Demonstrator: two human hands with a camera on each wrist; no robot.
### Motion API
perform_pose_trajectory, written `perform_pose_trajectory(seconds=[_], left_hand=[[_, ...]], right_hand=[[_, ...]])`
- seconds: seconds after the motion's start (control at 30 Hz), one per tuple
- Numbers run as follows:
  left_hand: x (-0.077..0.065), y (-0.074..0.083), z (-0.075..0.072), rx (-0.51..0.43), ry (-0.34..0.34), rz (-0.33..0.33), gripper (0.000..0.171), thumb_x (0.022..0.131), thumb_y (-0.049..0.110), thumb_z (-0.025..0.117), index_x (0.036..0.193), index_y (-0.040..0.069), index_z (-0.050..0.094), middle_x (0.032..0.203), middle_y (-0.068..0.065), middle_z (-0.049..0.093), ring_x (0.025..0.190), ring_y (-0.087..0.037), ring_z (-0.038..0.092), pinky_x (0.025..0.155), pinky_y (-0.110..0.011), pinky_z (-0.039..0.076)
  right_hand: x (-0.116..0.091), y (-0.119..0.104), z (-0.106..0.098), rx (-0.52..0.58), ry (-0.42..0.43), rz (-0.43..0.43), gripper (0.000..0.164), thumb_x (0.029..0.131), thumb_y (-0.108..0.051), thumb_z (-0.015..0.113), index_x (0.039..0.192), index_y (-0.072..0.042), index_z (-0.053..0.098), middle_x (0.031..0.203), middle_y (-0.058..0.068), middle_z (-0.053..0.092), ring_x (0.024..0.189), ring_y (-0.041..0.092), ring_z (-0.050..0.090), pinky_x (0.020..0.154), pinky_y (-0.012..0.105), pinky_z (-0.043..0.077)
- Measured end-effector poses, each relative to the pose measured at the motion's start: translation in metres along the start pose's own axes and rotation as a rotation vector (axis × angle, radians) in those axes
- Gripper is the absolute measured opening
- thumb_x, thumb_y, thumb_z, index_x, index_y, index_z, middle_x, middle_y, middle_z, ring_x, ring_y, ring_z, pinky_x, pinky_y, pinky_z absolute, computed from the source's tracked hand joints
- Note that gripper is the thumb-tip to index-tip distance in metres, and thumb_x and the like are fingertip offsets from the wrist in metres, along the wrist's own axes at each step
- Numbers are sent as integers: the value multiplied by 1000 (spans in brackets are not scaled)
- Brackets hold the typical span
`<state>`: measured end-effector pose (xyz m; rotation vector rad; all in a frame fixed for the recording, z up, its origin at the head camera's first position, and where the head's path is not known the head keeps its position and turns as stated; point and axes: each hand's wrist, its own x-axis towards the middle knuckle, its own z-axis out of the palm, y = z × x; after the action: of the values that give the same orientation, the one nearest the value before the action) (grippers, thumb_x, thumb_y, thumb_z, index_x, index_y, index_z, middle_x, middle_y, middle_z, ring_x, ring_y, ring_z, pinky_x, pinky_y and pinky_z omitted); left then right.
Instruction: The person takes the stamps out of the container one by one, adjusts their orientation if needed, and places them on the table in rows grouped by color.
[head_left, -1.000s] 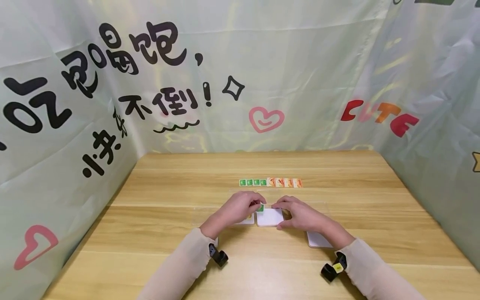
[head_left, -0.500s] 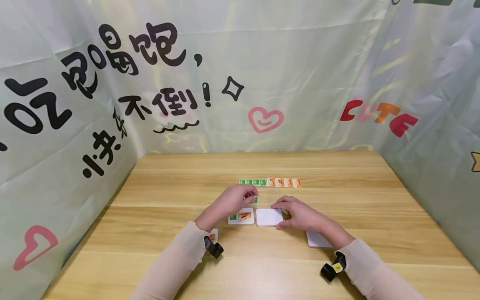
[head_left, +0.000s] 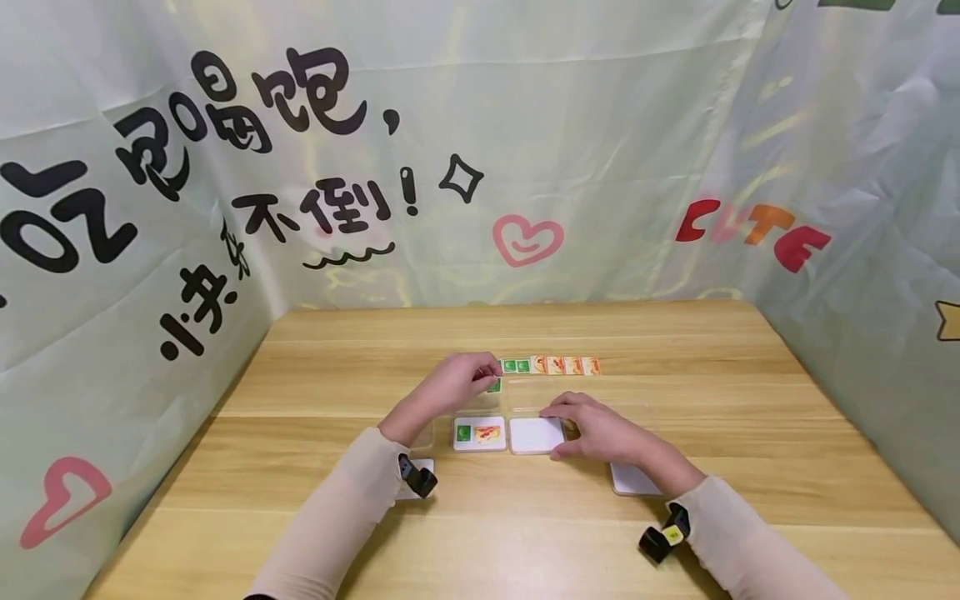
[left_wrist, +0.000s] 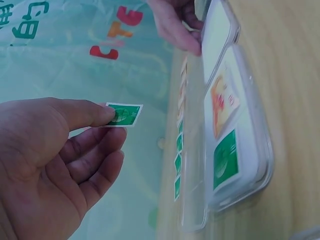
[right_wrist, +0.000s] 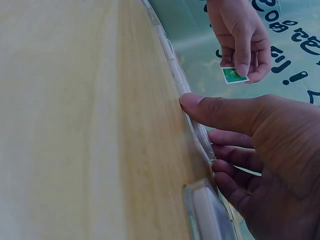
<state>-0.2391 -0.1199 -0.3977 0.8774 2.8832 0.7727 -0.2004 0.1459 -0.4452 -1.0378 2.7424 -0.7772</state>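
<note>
My left hand (head_left: 450, 385) pinches a small green stamp-like sticker (left_wrist: 132, 115) between thumb and fingers, raised above the table in the left wrist view. Below it lies a clear plastic case (head_left: 480, 449) whose white insert bears one green sticker (left_wrist: 226, 161) and one orange sticker (left_wrist: 220, 111). Beside that is a second clear case with a blank white insert (head_left: 534, 436). My right hand (head_left: 600, 429) grips this one at its right side, thumb on the near edge and fingers at the far edge.
Behind the cases runs a row of stickers, green ones (head_left: 516, 367) left and orange ones (head_left: 566, 366) right. Another white-filled case (head_left: 632, 479) lies by my right wrist. One more (head_left: 425, 465) is partly covered by my left wrist camera. Printed fabric (head_left: 600, 125) walls the table (head_left: 735, 400).
My left hand has moved left and farther back from beside the blank case, carrying the green sticker. The case with two stickers has come fully into sight. My right hand stays put.
</note>
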Motion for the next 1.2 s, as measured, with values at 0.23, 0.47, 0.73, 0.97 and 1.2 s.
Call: perform_pose_trajectory(seconds=[0.23, 0.47, 0.73, 0.97, 1.2], left_hand=[[6, -12, -3, -49, -6, -10, 12, 99, 15, 59, 105, 10, 67, 90, 5, 65, 81, -10, 59, 70, -27, 49], [12, -28, -3, -165, -31, -29, 8, 99, 15, 59, 104, 13, 65, 93, 4, 63, 85, -11, 60, 74, -29, 50], [17, -40, -6, -291, -33, -34, 17, 100, 13, 58, 111, 3, 66, 98, -3, 63, 87, -16, 60, 76, -32, 51], [21, -48, -7, -361, -55, -69, 20, 100, 13, 56, 113, 1, 65, 99, -6, 63, 85, -19, 59, 71, -33, 50], [25, -59, -4, -350, -59, -110, 19, 101, 15, 55, 112, 4, 66, 101, -7, 63, 85, -18, 56, 69, -31, 47]], right_hand=[[-1, -1, 0, 9, -1, 0, 57, 78, -28, 83, 127, -6, 64, 125, 8, 56, 112, 27, 53, 93, 47, 45], [-1, 1, 1, 12, -1, -3, 57, 78, -29, 83, 127, -6, 64, 125, 8, 56, 111, 27, 53, 92, 47, 45], [-1, 2, 1, 13, -1, 9, 57, 78, -29, 84, 127, -8, 64, 125, 6, 56, 112, 26, 52, 93, 47, 44], [-1, 1, 1, 8, -3, 8, 56, 79, -29, 83, 127, -8, 64, 125, 6, 56, 112, 25, 53, 92, 46, 45], [-1, 1, 1, 3, 1, 7, 56, 78, -28, 83, 127, -8, 64, 125, 7, 56, 112, 26, 53, 92, 46, 45]])
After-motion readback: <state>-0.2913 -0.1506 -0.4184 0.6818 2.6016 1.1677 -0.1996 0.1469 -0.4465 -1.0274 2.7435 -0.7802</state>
